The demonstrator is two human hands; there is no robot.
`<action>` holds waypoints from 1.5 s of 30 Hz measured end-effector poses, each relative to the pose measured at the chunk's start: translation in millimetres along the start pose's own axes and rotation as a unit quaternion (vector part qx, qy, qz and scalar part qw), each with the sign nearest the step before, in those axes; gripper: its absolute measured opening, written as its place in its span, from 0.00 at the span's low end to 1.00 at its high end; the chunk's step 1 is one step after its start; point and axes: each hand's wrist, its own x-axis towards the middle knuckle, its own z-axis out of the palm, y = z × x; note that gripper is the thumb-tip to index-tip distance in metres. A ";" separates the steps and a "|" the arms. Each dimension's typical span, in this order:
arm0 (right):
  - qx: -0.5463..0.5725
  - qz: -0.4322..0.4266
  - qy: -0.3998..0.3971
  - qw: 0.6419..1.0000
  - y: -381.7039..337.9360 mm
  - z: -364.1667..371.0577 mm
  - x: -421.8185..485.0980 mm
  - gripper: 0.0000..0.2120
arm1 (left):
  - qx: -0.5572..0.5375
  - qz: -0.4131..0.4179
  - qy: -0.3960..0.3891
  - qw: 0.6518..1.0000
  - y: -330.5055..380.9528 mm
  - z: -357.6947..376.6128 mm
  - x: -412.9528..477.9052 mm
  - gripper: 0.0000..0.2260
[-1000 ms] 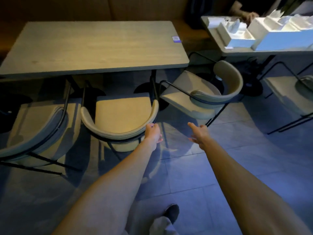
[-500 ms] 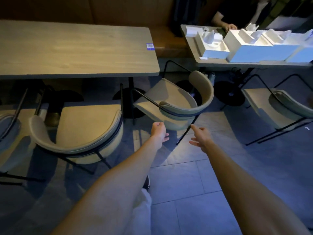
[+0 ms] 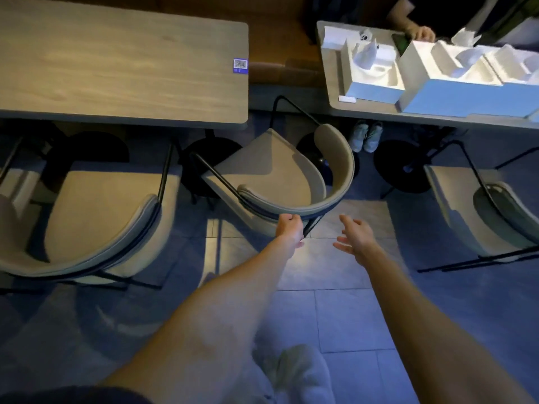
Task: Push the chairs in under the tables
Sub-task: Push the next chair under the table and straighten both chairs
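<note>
A beige chair with a curved backrest stands turned at an angle in the gap between the wooden left table and the right table. My left hand is at the rear of its backrest, fingers curled on the lower edge and black frame. My right hand hovers just right of the backrest with fingers spread, touching nothing. A second beige chair sits at the left table with its front under the edge. Another chair stands pulled out from the right table.
White boxes cover the right table, and a seated person's hand rests at its far side. A pair of shoes lies under that table. Round black table bases stand near the chairs. Tiled floor lies behind the angled chair.
The view has shifted right, from the left chair toward the angled chair. My left hand left the first chair and reached the angled chair's backrest; my right hand came along, still spread.
</note>
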 end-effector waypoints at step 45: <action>-0.022 0.169 -0.168 0.971 2.7 22.9 231.7 0.12 | -0.255 -0.063 0.251 0.932 -23.1 56.0 126.8 0.45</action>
